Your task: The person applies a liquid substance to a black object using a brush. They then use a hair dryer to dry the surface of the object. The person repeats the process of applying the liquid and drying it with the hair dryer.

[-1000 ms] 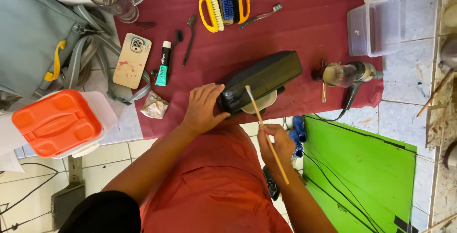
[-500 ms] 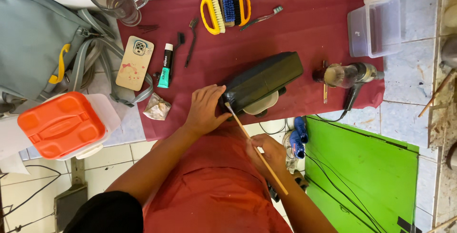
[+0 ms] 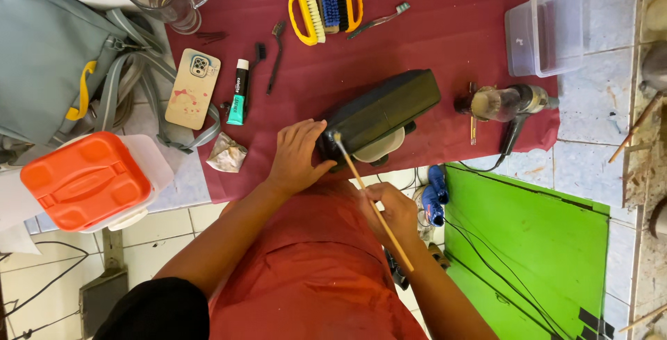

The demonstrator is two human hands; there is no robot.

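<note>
Dark shoe lies sole-up at the near edge of the red mat. Left hand grips the shoe's heel end. Right hand, just below the shoe, pinches a thin wooden-handled brush, tip touching the heel.

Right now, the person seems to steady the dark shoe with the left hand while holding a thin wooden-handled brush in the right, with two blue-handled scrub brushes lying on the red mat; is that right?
Not quite: in the head view the scrub brushes have yellow and orange handles, not blue. The rest holds: the left hand steadies the dark shoe, and the right hand holds the thin brush over the red mat.
</note>
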